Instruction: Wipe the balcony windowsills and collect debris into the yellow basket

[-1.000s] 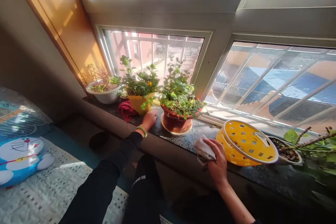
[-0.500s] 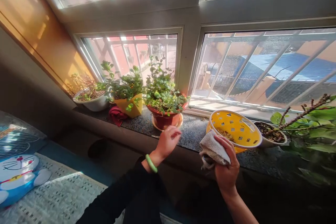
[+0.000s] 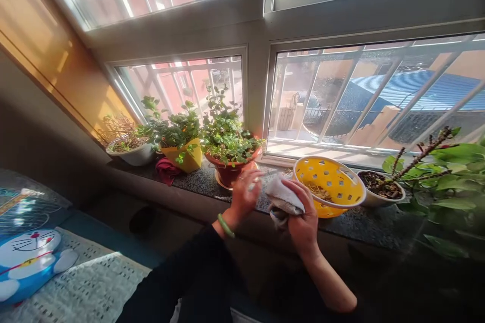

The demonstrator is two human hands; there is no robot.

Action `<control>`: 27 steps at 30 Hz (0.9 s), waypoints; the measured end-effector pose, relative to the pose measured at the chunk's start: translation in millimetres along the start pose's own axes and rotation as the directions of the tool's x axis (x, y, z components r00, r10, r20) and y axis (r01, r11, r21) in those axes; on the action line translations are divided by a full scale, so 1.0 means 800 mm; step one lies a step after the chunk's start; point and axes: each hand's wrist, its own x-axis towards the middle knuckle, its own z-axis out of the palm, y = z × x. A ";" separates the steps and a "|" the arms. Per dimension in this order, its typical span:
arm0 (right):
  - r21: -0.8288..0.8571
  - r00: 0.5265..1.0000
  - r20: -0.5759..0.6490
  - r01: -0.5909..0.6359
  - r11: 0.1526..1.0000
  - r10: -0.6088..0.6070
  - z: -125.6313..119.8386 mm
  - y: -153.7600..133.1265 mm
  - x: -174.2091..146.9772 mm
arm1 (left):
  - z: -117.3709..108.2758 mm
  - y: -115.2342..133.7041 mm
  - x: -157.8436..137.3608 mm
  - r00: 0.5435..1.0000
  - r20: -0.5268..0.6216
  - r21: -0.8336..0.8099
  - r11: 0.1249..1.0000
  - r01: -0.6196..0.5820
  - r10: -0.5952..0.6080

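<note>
My right hand (image 3: pixel 304 227) grips a folded white and grey cloth (image 3: pixel 285 196) above the sill, just left of the yellow basket (image 3: pixel 343 189) with diamond-shaped holes. Beside the cloth, my left hand (image 3: pixel 244 197) is raised with loosely bent fingers and holds nothing I can see; a green bangle (image 3: pixel 226 226) circles that wrist. Right behind the left hand stands a reddish-brown pot (image 3: pixel 229 174) on a saucer, with a leafy green plant (image 3: pixel 227 133). Some dry bits lie inside the basket.
Along the stone sill (image 3: pixel 204 181) stand a yellow pot (image 3: pixel 188 156), a white pot (image 3: pixel 138 154) and, at right, another pot (image 3: pixel 381 189) with a thick-stemmed plant. A dark red cloth (image 3: pixel 167 170) hangs over the edge. A blue plush toy (image 3: pixel 34 262) lies lower left. Barred windows rise behind.
My right hand has moved left with the cloth, away from the basket's front and close to my left hand. My left fingers have lifted slightly. The view has shifted a little.
</note>
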 end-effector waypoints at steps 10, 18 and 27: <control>-0.200 0.966 0.149 0.238 0.950 -0.211 0.098 0.059 0.089 | -0.085 -0.043 0.048 0.974 -0.020 0.467 0.863 -0.190 0.225; 0.372 0.862 -0.037 -0.457 0.808 0.505 0.104 0.083 0.082 | -0.082 -0.054 0.043 0.970 -0.010 0.474 0.855 -0.210 0.244; 0.147 0.971 0.010 -0.237 0.960 0.238 0.177 0.051 -0.013 | -0.082 -0.058 0.047 0.969 0.038 0.462 0.856 -0.234 0.244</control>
